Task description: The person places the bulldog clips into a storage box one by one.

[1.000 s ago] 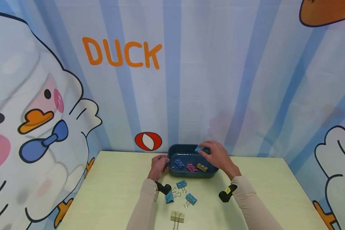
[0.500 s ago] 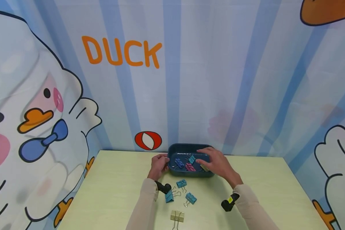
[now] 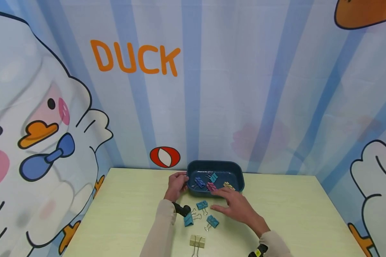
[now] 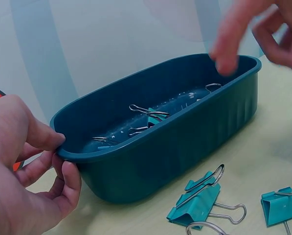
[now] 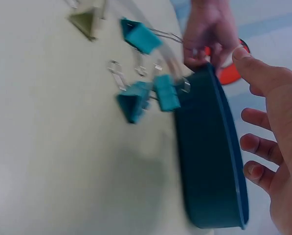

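Left hand [image 3: 176, 185] pinches a dark-teal, round-cornered bin [image 4: 165, 152].

Both arms are covered by plain, long, pale beige sleeves: left sleeve [image 3: 158, 228], right sleeve [image 3: 276, 245], both ended near the wrist. A black left wrist unit [image 3: 181, 210] is worn, rounded at one end. A black right wrist unit [image 3: 263, 247] is marked with a small yellow patch [image 3: 258, 253]. Hands [image 3: 176, 185] [image 3: 238, 207] are left bare.
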Demonstrator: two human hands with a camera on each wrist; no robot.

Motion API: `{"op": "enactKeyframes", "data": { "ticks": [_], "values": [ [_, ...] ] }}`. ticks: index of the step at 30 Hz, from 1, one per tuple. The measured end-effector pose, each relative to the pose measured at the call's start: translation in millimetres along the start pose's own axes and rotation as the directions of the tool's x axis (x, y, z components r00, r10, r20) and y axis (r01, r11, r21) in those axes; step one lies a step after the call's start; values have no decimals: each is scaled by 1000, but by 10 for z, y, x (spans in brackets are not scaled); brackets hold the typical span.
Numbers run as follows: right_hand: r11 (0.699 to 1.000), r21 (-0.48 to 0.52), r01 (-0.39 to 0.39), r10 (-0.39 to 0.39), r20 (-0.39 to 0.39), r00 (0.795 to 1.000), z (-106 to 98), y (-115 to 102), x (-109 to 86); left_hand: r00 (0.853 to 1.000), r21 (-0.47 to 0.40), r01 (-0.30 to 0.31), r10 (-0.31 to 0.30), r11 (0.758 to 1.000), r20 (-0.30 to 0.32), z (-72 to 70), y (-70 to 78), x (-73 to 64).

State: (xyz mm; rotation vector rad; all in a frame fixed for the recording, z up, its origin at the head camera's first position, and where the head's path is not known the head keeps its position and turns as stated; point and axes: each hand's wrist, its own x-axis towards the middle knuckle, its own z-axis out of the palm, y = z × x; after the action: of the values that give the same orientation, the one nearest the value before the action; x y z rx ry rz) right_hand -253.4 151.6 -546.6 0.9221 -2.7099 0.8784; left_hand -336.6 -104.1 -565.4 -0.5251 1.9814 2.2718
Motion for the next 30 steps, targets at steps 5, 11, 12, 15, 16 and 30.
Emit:
{"op": "enactKeyframes", "data": {
  "ticks": [5,11,12,15,16,30],
  "values": [
    [1000,21,1,-2,70,998,176,-53,-137,1000,3,-6,6,1000,-2,11,7,0],
    [1000,-19,6,-4,133,991,345,-56,-265,1000,1,-4,4,1000,-5,15,16,-8],
    [1000,-22,0,3,138,990,367,-49,-283,1000,0,-3,3,1000,-4,16,16,-8],
    [999,-39,-15,21,145,989,430,-23,-327,1000,-3,-4,4,1000,-2,17,13,-6],
    [999,-44,-20,27,147,989,446,-16,-342,1000,-2,-7,7,1000,-1,17,9,-7],
    [996,-83,-36,41,59,997,621,40,-473,1000,9,-1,1,1000,-13,16,-21,7]
  ]
}}
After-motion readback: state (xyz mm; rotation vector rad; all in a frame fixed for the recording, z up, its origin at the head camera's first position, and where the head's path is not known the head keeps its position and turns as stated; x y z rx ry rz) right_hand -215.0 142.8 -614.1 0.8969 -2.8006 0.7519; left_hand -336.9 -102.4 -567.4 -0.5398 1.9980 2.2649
